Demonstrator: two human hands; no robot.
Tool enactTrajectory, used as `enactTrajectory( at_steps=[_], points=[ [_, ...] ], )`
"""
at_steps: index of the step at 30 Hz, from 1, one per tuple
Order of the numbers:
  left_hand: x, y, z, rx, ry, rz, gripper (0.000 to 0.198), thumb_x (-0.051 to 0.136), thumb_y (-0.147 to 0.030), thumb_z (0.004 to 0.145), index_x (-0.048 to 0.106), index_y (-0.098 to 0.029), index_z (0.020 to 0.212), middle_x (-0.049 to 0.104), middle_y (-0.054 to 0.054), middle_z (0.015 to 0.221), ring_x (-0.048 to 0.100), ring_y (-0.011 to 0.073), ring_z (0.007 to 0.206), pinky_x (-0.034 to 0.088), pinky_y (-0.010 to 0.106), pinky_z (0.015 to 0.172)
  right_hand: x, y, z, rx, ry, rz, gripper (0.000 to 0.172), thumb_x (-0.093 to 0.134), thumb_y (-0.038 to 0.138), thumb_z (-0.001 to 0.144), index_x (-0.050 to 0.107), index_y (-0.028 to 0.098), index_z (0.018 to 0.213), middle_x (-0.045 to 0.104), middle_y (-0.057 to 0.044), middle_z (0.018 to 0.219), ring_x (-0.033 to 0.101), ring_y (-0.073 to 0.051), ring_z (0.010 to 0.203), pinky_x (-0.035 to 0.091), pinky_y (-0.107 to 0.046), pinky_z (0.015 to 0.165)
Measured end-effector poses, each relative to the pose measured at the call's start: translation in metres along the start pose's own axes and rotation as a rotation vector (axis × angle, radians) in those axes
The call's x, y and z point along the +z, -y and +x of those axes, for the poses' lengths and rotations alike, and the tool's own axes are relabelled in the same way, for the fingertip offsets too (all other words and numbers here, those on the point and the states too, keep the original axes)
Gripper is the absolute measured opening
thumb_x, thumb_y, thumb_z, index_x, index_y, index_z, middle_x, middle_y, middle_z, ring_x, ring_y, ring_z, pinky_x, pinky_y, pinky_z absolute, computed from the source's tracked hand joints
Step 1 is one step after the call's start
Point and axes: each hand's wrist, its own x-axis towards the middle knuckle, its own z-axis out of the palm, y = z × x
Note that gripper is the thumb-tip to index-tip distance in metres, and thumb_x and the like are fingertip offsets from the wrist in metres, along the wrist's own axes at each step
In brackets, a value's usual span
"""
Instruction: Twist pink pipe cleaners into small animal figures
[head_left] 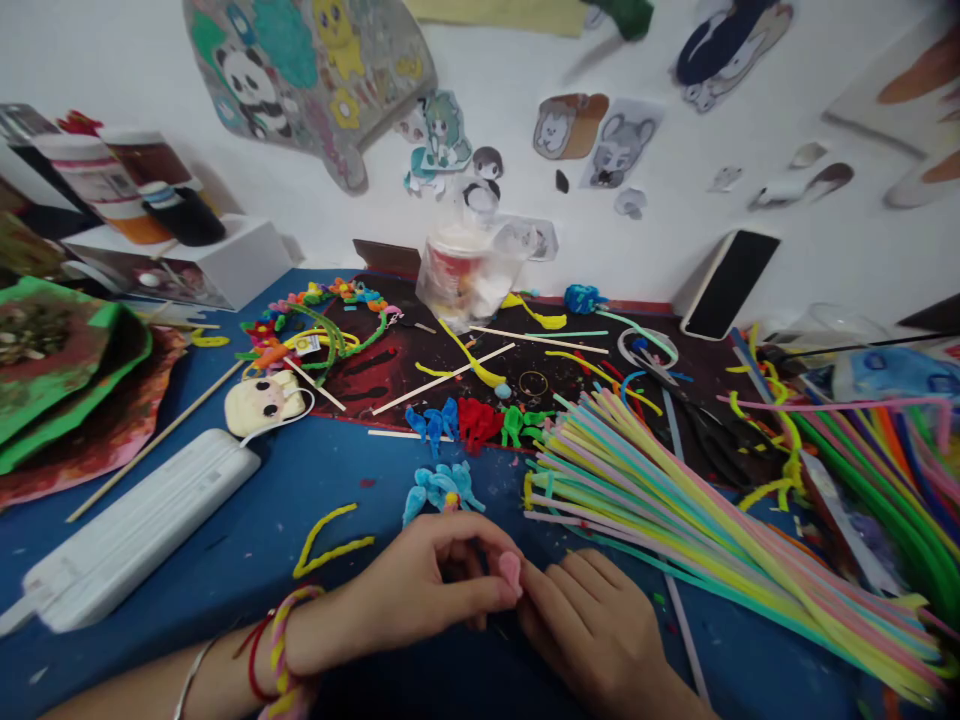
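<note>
My left hand [420, 575] is closed, pinching a small bent piece of pink pipe cleaner [511, 573] between thumb and forefinger. My right hand [589, 620] meets it from the right, fingers curled and fingertips pressed at the same pink piece; its thumb is mostly hidden. Just beyond the left hand lies a cluster of light blue pipe cleaner shapes [444, 486]. Behind it sit more twisted shapes in blue [433, 424], red [478, 424] and green [519, 424]. A bent yellow pipe cleaner [319, 545] rests left of the hands.
A large bundle of pastel pipe cleaners [720, 530] spreads at right. Pliers [709, 435] lie on the dark mat [360, 375]. At left are a white power strip [142, 530] and a wooden stick [157, 440]. A phone [731, 285] leans on the wall.
</note>
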Motion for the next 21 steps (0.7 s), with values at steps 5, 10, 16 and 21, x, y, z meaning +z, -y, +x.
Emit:
enactTrajectory(
  at_steps=[5, 10, 16, 21],
  points=[
    [0.008, 0.004, 0.004, -0.033, 0.001, -0.046, 0.023, 0.062, -0.036, 0.076, 0.059, -0.014, 0.081, 0.056, 0.001, 0.071, 0.055, 0.0100, 0.057, 0.045, 0.022, 0.057, 0.000, 0.000, 0.004, 0.018, 0.035, 0.007, 0.021, 0.048, 0.011, 0.084, 0.051, 0.018, 0.064, 0.050, 0.000, 0.050, 0.038, -0.014, 0.048, 0.023, -0.031, 0.051],
    [0.015, 0.010, 0.007, -0.131, -0.012, -0.116, 0.034, 0.053, -0.048, 0.079, 0.052, -0.014, 0.074, 0.052, -0.002, 0.060, 0.053, 0.0100, 0.052, 0.044, 0.022, 0.054, 0.002, -0.001, 0.003, 0.124, 0.060, 0.205, 0.025, 0.046, 0.022, 0.088, 0.050, 0.019, 0.063, 0.053, 0.000, 0.052, 0.042, -0.013, 0.049, 0.027, -0.028, 0.050],
    [0.016, 0.016, 0.005, -0.209, 0.002, 0.080, 0.036, 0.047, -0.050, 0.081, 0.049, -0.015, 0.070, 0.048, -0.004, 0.053, 0.048, 0.0092, 0.045, 0.038, 0.019, 0.044, -0.001, -0.004, 0.008, 0.591, 0.231, 0.618, 0.012, 0.051, 0.029, 0.085, 0.056, 0.020, 0.080, 0.058, 0.001, 0.063, 0.051, -0.011, 0.054, 0.036, -0.023, 0.051],
    [0.013, 0.018, 0.005, -0.221, 0.070, 0.036, 0.034, 0.043, -0.049, 0.082, 0.048, -0.016, 0.074, 0.043, -0.006, 0.050, 0.042, 0.0079, 0.042, 0.034, 0.017, 0.041, 0.001, -0.004, 0.012, 0.781, 0.259, 0.993, 0.013, 0.048, 0.030, 0.087, 0.055, 0.020, 0.083, 0.063, 0.000, 0.071, 0.058, -0.012, 0.063, 0.044, -0.021, 0.059]
  ],
)
